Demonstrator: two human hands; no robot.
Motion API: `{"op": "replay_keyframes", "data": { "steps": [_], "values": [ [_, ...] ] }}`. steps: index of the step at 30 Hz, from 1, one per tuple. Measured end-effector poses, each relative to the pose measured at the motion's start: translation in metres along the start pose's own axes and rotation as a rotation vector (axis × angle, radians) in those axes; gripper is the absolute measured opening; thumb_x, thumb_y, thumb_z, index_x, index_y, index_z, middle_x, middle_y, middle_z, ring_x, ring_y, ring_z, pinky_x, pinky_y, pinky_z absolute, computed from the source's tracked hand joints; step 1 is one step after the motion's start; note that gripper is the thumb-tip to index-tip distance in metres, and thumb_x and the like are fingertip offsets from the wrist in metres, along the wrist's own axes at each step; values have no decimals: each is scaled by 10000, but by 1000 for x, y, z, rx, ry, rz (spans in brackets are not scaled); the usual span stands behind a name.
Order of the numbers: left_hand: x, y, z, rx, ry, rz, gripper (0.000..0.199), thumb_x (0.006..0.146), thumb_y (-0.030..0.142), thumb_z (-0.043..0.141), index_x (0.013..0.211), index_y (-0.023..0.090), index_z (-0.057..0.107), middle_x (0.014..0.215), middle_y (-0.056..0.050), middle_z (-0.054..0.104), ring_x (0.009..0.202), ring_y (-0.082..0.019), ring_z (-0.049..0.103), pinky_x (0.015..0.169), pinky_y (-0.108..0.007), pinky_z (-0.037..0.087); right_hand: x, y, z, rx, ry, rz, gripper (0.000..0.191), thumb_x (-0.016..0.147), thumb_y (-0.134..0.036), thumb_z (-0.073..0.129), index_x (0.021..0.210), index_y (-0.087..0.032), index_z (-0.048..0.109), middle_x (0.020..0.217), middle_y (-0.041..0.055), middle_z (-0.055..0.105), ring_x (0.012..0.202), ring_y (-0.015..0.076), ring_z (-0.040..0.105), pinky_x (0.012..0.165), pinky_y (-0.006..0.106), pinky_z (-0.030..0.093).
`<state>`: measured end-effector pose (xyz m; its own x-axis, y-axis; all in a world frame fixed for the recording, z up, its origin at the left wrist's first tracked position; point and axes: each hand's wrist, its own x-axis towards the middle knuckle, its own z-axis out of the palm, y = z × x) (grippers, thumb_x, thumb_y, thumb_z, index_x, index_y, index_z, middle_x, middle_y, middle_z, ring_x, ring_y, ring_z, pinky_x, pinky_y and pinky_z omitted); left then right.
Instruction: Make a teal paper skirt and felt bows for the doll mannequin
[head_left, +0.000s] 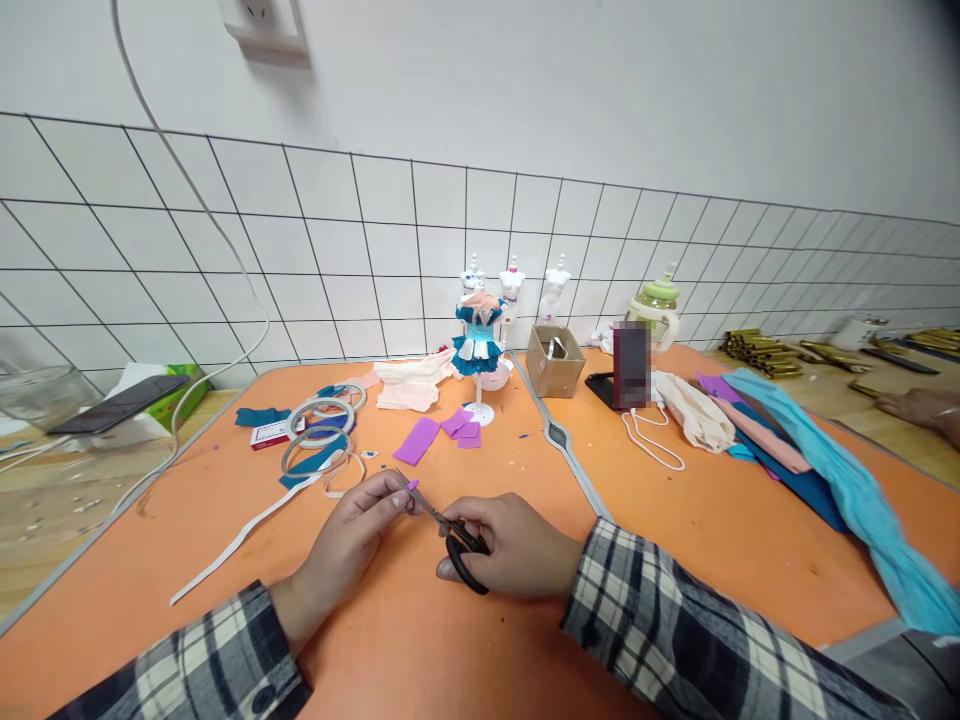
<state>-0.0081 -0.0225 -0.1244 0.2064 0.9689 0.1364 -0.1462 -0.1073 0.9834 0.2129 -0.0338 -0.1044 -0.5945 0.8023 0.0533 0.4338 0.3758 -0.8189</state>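
Note:
My right hand (517, 548) is closed around the black handles of a pair of scissors (466, 558), whose blades point up and left. The blades reach to the fingertips of my left hand (356, 525), which pinches a small purple fabric piece (413, 485). Most of that piece is hidden by the fingers. Beyond my hands lie several cut purple fabric pieces (417, 441). Behind them a small dress form (477, 345) stands upright, wearing a blue ruffled dress with pale and peach parts.
Tape rolls (321, 421) and a white strip (247, 538) lie left, near blue scraps. A cardboard box (555, 360), a propped phone (631, 365) and a bottle (655, 310) stand at the back right. Long fabric strips (817, 460) drape right. Another person's hand (919, 412) is at the far right.

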Motion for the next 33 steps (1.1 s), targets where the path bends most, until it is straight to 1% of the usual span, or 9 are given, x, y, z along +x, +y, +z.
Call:
{"op": "replay_keyframes", "data": {
  "steps": [7,11,14,21,28,33],
  "values": [
    [-1,-2,-1,60,-13,16,242,801,441,713,767,202,688,771,-38,676,781,-217,604,781,-327,461,-1,2,2,21,6,-15,265,742,-360,740,926,-223,607,628,-80,488,535,71,406,486,182,272],
    [-1,-2,-3,142,-11,38,246,831,448,680,786,206,679,790,-38,681,813,-227,616,824,-336,459,-1,3,3,4,15,-32,267,740,-356,740,927,-218,608,640,-79,496,545,71,405,496,186,271],
    [-1,-1,-2,199,-5,56,251,842,445,666,771,205,673,785,-38,687,807,-222,616,827,-325,457,-1,2,3,2,9,-21,250,748,-363,736,909,-214,616,624,-80,489,529,69,385,495,194,261],
    [-2,0,-1,202,-9,66,241,841,435,666,759,208,677,774,-42,693,795,-223,623,799,-319,463,0,-2,2,22,11,4,204,755,-335,727,886,-215,627,590,-87,455,516,68,369,495,201,253],
    [-1,0,-1,173,-7,59,257,834,451,669,750,208,675,774,-41,688,790,-220,613,788,-319,463,0,3,1,33,4,-35,210,784,-374,712,887,-212,627,581,-88,433,526,73,368,501,203,257],
    [-1,0,-2,164,10,54,258,822,451,682,750,203,675,768,-44,678,778,-218,607,771,-320,467,1,7,2,31,-5,-61,200,805,-384,692,826,-203,611,586,-83,432,535,75,367,517,205,270]
  ]
}}
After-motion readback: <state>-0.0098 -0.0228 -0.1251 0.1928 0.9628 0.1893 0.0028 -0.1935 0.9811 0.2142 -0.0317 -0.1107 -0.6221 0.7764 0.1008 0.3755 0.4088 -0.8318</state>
